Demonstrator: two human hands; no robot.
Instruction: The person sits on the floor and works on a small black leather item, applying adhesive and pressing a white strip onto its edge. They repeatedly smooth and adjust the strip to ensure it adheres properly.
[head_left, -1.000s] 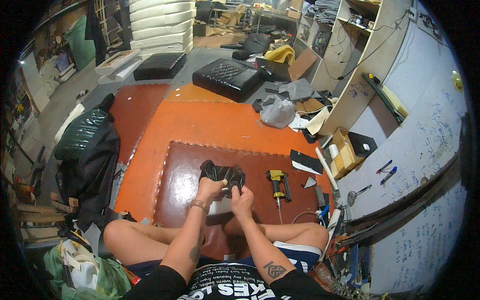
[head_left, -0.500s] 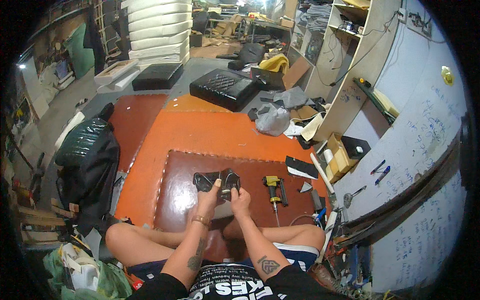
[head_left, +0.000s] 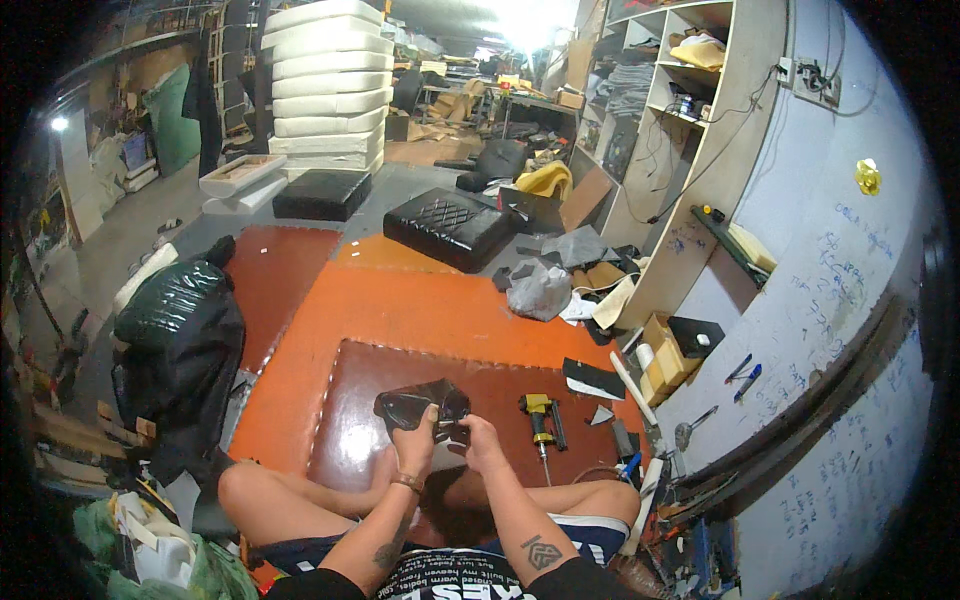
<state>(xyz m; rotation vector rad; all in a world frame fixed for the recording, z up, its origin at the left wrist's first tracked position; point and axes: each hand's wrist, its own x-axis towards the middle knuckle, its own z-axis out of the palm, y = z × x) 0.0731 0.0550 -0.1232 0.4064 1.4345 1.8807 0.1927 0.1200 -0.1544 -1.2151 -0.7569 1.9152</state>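
Turned since the earlier frame, the glossy black piece now shows a broad, smooth face where pale seam lines ran. It is held up over the red-brown surface, to the near right of that surface's far left corner. The left hand clasps it, thumb on top; the right hand pinches its right edge. Slick material could slide free if that pinch slackens, and uneven pulling might crease it. Toward the surface's right edge lies a yellow-and-black air tool; a rightward swing could knock it or snag its hose.
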